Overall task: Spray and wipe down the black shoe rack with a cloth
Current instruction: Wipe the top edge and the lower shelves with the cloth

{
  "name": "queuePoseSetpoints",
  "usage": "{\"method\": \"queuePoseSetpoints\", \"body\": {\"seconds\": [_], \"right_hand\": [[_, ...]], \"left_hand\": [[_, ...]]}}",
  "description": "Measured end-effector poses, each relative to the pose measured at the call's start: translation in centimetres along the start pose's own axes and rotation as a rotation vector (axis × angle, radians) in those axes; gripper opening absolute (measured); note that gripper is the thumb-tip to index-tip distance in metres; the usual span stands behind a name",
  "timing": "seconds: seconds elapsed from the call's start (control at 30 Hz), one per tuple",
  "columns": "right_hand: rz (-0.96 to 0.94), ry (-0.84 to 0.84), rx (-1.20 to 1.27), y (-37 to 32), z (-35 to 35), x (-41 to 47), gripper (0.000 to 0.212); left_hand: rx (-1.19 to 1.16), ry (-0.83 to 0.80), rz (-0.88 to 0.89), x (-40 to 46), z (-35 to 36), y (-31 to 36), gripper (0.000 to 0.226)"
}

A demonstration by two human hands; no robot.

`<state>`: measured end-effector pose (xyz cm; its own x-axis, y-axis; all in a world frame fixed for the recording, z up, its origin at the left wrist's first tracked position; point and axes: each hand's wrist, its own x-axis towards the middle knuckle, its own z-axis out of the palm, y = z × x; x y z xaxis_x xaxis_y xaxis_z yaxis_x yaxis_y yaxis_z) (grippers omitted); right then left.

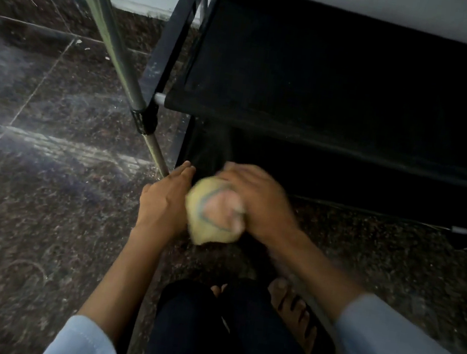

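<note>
The black shoe rack (344,81) stands against the white wall, with black fabric shelves on a dark metal frame. My right hand (256,201) grips a bunched yellow and pink cloth (215,213) low at the rack's lower left corner; the hand is motion-blurred. My left hand (165,197) lies just left of the cloth with its fingers straight, resting at the rack's lower left frame post. No spray bottle is in view.
A slanted silver metal pole (106,27) with a black joint runs down to the floor left of the rack. The floor (31,178) is dark speckled stone tile. My dark trousers and bare feet in sandals (294,314) are below the hands.
</note>
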<state>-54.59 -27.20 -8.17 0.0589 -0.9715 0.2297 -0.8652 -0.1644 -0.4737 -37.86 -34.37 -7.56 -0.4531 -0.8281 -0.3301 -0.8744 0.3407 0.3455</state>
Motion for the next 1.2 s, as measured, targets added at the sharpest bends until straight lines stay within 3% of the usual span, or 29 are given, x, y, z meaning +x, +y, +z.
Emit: {"method": "queuePoseSetpoints", "body": {"seconds": [0.1,0.2,0.33,0.53,0.73,0.87,0.97,1.1,1.2], "right_hand": [[0.030,-0.108,-0.013,-2.0,2.1,3.7,0.036],[0.087,-0.100,-0.056,0.0,0.9,1.7,0.047],[0.186,-0.067,-0.136,3.9,-2.7,-3.2,0.055],[0.229,-0.012,-0.256,9.4,-7.1,-9.9,0.046],[0.193,-0.036,-0.211,7.2,-4.9,-7.5,0.053],[0.093,-0.060,-0.129,0.8,0.3,-0.3,0.033],[0.093,-0.006,-0.101,-2.2,3.4,2.8,0.029],[0.000,0.007,-0.168,-1.1,2.5,1.1,0.026],[0.087,0.015,-0.198,2.0,-0.1,-2.5,0.031]], "left_hand": [[-0.095,-0.038,-0.055,0.3,-0.9,-0.2,0.052],[0.045,-0.003,-0.042,-0.2,-0.9,0.6,0.040],[0.148,0.026,-0.062,-0.6,-0.1,1.1,0.065],[0.152,0.035,-0.047,-0.3,0.2,0.6,0.068],[0.125,0.059,0.026,-0.4,-0.2,0.3,0.064],[0.049,0.037,0.084,0.2,-0.6,-0.2,0.060],[0.008,0.002,0.044,0.6,-1.0,-0.7,0.057],[0.017,0.021,0.036,-0.1,-0.9,-0.6,0.063],[0.080,0.046,0.003,-0.5,-0.6,-0.3,0.072]]}}
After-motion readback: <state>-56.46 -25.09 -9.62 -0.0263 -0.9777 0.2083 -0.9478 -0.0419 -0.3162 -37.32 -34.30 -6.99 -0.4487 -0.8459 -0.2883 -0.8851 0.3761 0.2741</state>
